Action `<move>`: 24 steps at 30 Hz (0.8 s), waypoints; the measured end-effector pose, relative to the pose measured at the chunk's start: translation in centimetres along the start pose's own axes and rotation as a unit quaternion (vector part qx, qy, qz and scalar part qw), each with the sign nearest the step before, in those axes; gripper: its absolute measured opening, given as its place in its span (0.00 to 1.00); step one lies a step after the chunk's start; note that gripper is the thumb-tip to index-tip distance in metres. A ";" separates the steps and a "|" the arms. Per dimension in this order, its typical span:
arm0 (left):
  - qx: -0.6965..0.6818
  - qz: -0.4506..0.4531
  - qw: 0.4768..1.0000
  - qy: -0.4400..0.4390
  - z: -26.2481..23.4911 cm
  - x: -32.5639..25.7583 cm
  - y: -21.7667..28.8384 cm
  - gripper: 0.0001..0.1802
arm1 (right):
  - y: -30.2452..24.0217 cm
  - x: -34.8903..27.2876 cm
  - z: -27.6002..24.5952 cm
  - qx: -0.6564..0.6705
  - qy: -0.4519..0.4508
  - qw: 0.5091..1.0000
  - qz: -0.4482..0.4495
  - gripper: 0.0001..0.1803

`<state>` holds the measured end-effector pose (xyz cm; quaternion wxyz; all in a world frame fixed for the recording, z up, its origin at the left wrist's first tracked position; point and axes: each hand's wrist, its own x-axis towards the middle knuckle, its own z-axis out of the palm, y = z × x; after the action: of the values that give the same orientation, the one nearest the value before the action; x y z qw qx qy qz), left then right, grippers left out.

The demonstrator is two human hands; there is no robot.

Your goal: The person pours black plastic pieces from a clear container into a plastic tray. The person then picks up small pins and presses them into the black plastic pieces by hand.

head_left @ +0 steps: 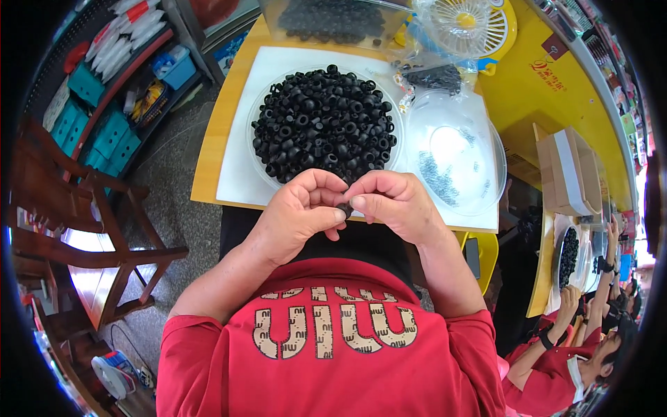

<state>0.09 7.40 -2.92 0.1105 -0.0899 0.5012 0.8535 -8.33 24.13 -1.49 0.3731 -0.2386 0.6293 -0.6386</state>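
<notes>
1. Both hands meet in front of the chest, just at the near edge of the counter (208,167), fingertips pressed together.
2. Left hand (299,212) and right hand (396,205) both pinch one small black ring (344,208) between thumbs and forefingers; it is mostly hidden by the fingers, so its exact shape is hard to tell.
3. Fingers of both hands are curled closed around that piece; hands touch each other at the tips.
4. Just beyond the hands, a clear round dish (258,167) sits on a white sheet (236,174) and is heaped with black rubber rings (323,125).
5. To the right of it, touching or nearly so, a second clear dish (497,153) holds a thin scatter of small dark metal bits (438,177).
6. Behind the dishes: a clear bag of more black rings (333,19) and a smaller bag of dark parts (434,78).
7. A yellow-and-white small fan (472,24) stands at the far right of the counter.
8. Person wears a red shirt (326,361); forearms come up from the lower edge.
9. A cardboard box (566,170) lies to the right, well apart from the hands.
10. Lower right: a co-worker's hands (570,302) near another dish of black pieces (568,256).
11. Left: wooden chair (83,208) on the floor, shelf with teal boxes (104,132) beyond.
</notes>
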 end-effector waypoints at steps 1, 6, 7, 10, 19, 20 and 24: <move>0.004 0.003 1.000 0.004 0.1 0.0 0.0 0.16 | 0.0 0.0 0.0 0.017 0.000 1.000 0.002 0.06; -0.004 0.014 1.000 0.018 0.3 -0.1 -0.2 0.16 | 0.5 0.1 0.4 0.014 0.031 0.999 -0.016 0.05; -0.011 0.012 1.000 0.026 0.4 -0.1 -0.2 0.16 | 0.6 0.1 0.4 0.014 0.036 0.999 -0.021 0.04; -0.026 0.014 0.999 0.022 0.2 0.0 -0.3 0.15 | 0.5 0.1 0.5 0.022 0.027 0.999 -0.027 0.04; -0.007 0.053 0.995 0.081 0.4 0.3 -0.3 0.16 | 0.6 0.0 0.9 -0.236 0.082 0.961 -0.122 0.13; -0.006 0.055 0.995 0.082 0.4 0.3 -0.2 0.16 | 0.3 -0.1 1.0 -0.236 0.081 0.960 -0.123 0.13; 0.003 0.072 0.992 0.108 0.8 0.3 0.0 0.17 | -0.2 -0.2 1.7 -0.557 0.133 0.785 -0.237 0.22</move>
<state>-0.20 8.17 -2.62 -0.0061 -0.1446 0.5182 0.8430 -6.92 23.22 -1.10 -0.0751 -0.4595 0.8426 -0.2704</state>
